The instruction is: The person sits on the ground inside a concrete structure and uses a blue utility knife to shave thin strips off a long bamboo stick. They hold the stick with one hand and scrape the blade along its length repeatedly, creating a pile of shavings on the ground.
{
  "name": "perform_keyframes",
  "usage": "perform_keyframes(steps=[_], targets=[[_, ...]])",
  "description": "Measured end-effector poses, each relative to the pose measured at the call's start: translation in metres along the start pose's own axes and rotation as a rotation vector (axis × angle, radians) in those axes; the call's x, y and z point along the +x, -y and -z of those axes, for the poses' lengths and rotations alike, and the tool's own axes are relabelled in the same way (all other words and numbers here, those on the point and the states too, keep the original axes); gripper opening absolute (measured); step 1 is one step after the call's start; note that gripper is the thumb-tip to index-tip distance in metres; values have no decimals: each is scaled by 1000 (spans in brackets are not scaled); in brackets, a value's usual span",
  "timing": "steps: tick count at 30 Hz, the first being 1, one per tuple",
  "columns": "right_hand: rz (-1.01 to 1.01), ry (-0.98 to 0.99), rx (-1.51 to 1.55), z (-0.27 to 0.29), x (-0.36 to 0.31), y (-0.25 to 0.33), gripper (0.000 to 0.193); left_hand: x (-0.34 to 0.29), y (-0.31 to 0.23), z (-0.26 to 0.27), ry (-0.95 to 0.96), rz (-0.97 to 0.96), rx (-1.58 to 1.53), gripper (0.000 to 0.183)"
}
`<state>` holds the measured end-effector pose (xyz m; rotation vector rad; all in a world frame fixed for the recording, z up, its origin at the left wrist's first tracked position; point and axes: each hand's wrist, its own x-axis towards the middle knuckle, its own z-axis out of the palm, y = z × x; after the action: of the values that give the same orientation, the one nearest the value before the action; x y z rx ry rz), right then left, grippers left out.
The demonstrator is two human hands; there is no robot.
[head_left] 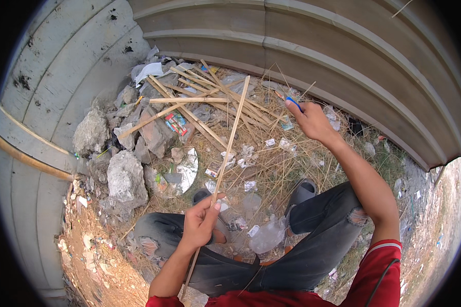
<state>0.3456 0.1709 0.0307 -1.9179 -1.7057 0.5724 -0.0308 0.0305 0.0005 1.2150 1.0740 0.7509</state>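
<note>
Head view: looking down over dry grass and paper scraps, with dark trousers in the lower part.
Left hand: pinching a long bamboo strip between thumb and fingers.
Strip's position: slanting up and right from that hand, with the lower end running down past the wrist; contact of the tip with anything behind hard to tell.
Right hand: well apart from the strip, with fingers curled and pinching a small blue object under the thumb; exact kind unclear.
Strip pile: crisscrossed between grey rocks and right hand, near a ribbed wall.
</note>
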Motion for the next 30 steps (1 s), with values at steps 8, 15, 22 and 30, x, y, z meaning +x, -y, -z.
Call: perform_keyframes(steps=[8,15,22,30], targets=[[275,228,412,-46,-45,79,55,9,-7,-12,64,4,-103,38],[217,230,587,-64,-54,86,44,16,-6,-23,115,27,-98,39],[236,352,574,-52,-51,81,47,17,-5,-18,135,41,-74,40],[462,561,-38,-42,-91,100,55,21,-13,-16,83,80,-165,40]])
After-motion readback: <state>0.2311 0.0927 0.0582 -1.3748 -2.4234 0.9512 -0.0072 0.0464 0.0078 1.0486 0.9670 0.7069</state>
